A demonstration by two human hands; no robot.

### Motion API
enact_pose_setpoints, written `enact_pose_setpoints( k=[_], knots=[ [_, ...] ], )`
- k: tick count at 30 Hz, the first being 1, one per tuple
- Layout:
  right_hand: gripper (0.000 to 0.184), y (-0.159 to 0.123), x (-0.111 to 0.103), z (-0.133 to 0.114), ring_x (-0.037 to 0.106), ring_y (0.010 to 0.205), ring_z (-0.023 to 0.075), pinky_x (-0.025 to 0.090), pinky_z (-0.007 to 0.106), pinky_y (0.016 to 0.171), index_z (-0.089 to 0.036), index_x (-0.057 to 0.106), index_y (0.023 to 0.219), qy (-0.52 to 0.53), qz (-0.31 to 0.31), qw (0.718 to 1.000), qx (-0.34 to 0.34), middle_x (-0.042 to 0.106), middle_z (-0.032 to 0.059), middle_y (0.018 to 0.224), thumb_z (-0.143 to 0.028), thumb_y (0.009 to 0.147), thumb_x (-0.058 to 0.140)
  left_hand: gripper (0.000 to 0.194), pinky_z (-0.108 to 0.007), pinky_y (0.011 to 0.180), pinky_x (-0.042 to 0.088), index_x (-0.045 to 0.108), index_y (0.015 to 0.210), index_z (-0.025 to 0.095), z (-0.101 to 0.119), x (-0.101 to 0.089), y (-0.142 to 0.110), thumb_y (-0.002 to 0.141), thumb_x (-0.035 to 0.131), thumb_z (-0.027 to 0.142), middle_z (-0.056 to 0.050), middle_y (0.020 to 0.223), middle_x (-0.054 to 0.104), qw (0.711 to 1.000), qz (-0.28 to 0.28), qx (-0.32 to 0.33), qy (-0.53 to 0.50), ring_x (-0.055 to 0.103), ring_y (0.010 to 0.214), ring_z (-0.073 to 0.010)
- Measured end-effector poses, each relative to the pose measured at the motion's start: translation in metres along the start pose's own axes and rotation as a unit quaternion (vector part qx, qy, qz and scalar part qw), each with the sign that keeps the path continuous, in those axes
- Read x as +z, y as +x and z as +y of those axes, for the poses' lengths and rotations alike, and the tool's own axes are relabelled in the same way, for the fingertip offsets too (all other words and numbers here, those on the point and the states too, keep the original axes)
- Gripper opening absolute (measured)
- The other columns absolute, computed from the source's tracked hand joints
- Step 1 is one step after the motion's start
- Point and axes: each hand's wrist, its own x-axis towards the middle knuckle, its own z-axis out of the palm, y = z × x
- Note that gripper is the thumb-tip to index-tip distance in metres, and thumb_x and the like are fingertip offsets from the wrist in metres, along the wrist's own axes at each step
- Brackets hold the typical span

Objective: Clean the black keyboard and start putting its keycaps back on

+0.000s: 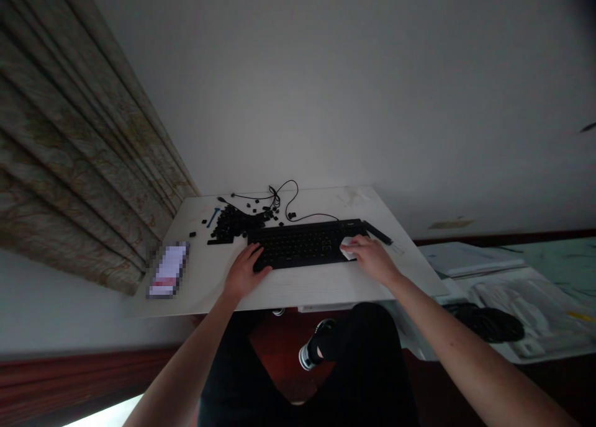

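Left hand (244, 272) is not gripping anything: it lies with bent fingers on the near left corner of a black keyboard (302, 244). Right hand (372, 258) is closed on a small white thing (347, 248), pressing it onto the right end of the keyboard. That white thing is too small to tell what it is.

The keyboard sits on a white desk (316, 284), between the two hands. Left of it is a big heap of black key caps (230, 223), and a few lie apart from the heap. A blue tool (213, 216) lies just beside the heap. A thin black cord (284, 203) curls behind the keyboard. A black stick (377, 231) lies at the keyboard's far right corner. Near the left edge of the desk is a phone (167, 270), and its screen is blurred. A curtain (69, 135) hangs on the left.
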Motion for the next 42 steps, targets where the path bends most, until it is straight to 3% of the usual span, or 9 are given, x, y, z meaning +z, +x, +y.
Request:
enact_pose_setpoints(
  k=[3, 5, 8, 12, 16, 20, 33, 37, 42],
  knots=[
    [0.047, 0.002, -0.006, 0.003, 0.059, 0.090, 0.0209, 0.042, 0.035, 0.083, -0.027, 0.078, 0.104, 0.010, 0.006, 1.000, 0.014, 0.067, 0.0071, 0.103, 0.002, 0.082, 0.049, 0.055, -0.046, 0.117, 0.039, 0.057, 0.137, 0.022, 0.002, 0.001, 0.001, 0.087, 0.066, 0.045, -0.009, 0.148, 0.051, 1.000, 0.002, 0.000, -0.001, 0.045, 0.139, -0.0285],
    [0.046, 0.011, -0.005, -0.018, 0.058, 0.091, 0.0210, 0.043, 0.034, 0.083, -0.027, 0.078, 0.105, 0.038, 0.026, 0.999, 0.014, 0.066, 0.0073, 0.103, 0.001, 0.083, 0.048, 0.055, -0.046, 0.117, 0.040, 0.057, 0.136, 0.022, 0.003, 0.001, 0.001, 0.087, 0.066, 0.044, -0.010, 0.147, 0.051, 1.000, 0.005, 0.004, -0.006, 0.045, 0.138, -0.0285],
    [0.049, 0.034, 0.007, -0.084, 0.057, 0.095, 0.0211, 0.042, 0.034, 0.084, -0.028, 0.073, 0.117, 0.103, 0.061, 0.993, -0.002, 0.064, 0.0074, 0.107, 0.000, 0.086, 0.047, 0.054, -0.047, 0.116, 0.040, 0.058, 0.135, 0.023, 0.002, 0.000, 0.002, 0.085, 0.068, 0.041, -0.009, 0.146, 0.051, 1.000, 0.010, 0.008, -0.017, 0.045, 0.138, -0.0290],
    [0.045, 0.068, 0.027, -0.189, 0.054, 0.100, 0.0222, 0.040, 0.035, 0.085, -0.031, 0.071, 0.119, 0.152, 0.020, 0.985, -0.080, 0.062, 0.0063, 0.112, -0.004, 0.088, 0.052, 0.056, -0.049, 0.116, 0.040, 0.058, 0.135, 0.023, -0.005, -0.003, 0.003, 0.082, 0.071, 0.032, -0.010, 0.145, 0.053, 0.999, -0.011, 0.007, -0.050, 0.047, 0.137, -0.0295],
    [0.036, 0.083, 0.033, -0.238, 0.050, 0.107, 0.0252, 0.036, 0.039, 0.088, -0.029, 0.068, 0.122, 0.123, -0.022, 0.986, -0.109, 0.060, 0.0086, 0.116, -0.013, 0.093, 0.054, 0.061, -0.047, 0.117, 0.038, 0.056, 0.137, 0.022, -0.014, -0.006, 0.006, 0.078, 0.071, 0.025, -0.010, 0.144, 0.054, 0.994, -0.032, -0.022, -0.101, 0.048, 0.136, -0.0282],
    [0.034, 0.078, 0.026, -0.220, 0.048, 0.109, 0.0250, 0.034, 0.040, 0.090, -0.031, 0.069, 0.120, 0.099, -0.058, 0.985, -0.130, 0.060, 0.0090, 0.116, -0.015, 0.096, 0.051, 0.068, -0.047, 0.117, 0.036, 0.049, 0.143, 0.023, -0.016, -0.008, 0.007, 0.079, 0.071, 0.030, -0.010, 0.148, 0.050, 0.990, -0.037, -0.048, -0.129, 0.046, 0.138, -0.0283],
    [0.055, 0.020, 0.005, -0.075, 0.054, 0.104, 0.0223, 0.037, 0.038, 0.089, -0.035, 0.070, 0.120, 0.054, -0.037, 0.995, -0.078, 0.065, 0.0051, 0.114, 0.002, 0.086, 0.049, 0.060, -0.047, 0.117, 0.038, 0.054, 0.139, 0.026, -0.007, -0.007, 0.003, 0.081, 0.068, 0.026, -0.008, 0.145, 0.052, 0.992, -0.015, -0.044, -0.114, 0.048, 0.136, -0.0267],
    [0.056, 0.027, 0.008, -0.094, 0.054, 0.104, 0.0221, 0.037, 0.036, 0.089, -0.032, 0.070, 0.122, 0.082, -0.017, 0.995, -0.061, 0.064, 0.0055, 0.112, 0.003, 0.086, 0.046, 0.061, -0.046, 0.117, 0.039, 0.054, 0.138, 0.025, -0.005, -0.007, 0.004, 0.079, 0.069, 0.024, -0.008, 0.145, 0.052, 0.993, -0.013, -0.044, -0.106, 0.049, 0.135, -0.0266],
    [0.056, 0.058, 0.021, -0.179, 0.052, 0.106, 0.0225, 0.034, 0.037, 0.091, -0.035, 0.062, 0.134, 0.119, -0.039, 0.986, -0.113, 0.061, 0.0067, 0.118, -0.002, 0.090, 0.050, 0.061, -0.046, 0.116, 0.039, 0.054, 0.139, 0.023, -0.008, -0.009, 0.004, 0.079, 0.069, 0.026, -0.009, 0.146, 0.052, 0.993, -0.023, -0.035, -0.110, 0.049, 0.136, -0.0270]
  ],
)
